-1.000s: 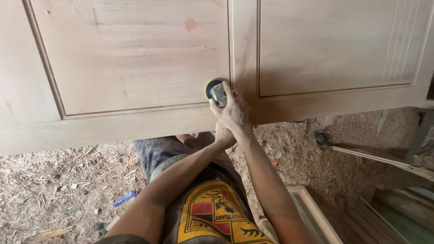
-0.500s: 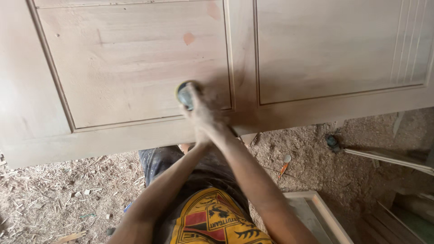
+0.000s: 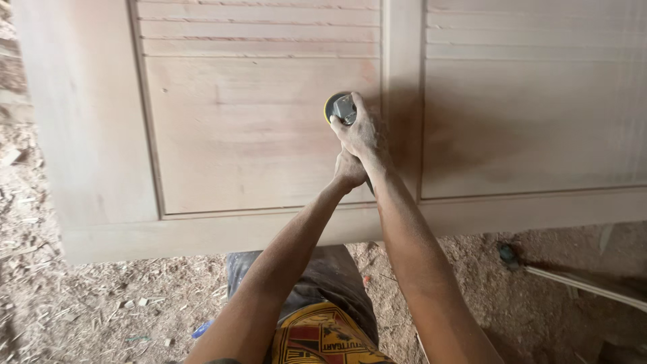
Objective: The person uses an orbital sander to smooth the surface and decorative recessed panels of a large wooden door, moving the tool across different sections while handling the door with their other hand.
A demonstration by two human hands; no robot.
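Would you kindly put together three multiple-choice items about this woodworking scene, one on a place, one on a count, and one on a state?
1. Where does the sander rest?
A. on the left recessed panel, near the centre upright
B. on the sawdust floor
C. on the far right panel

2. How many hands hold the sander?
A. none
B. one
C. two

3. How does the wooden door lie?
A. standing upright in a frame
B. flat, face up, above the floor
C. broken into pieces

Answers:
1. A: the yellow-rimmed disc sits just left of the upright.
2. C: the right hand covers the top and the left hand takes a grip behind it.
3. B: its face is seen from above, with the sawdust floor past its edge.
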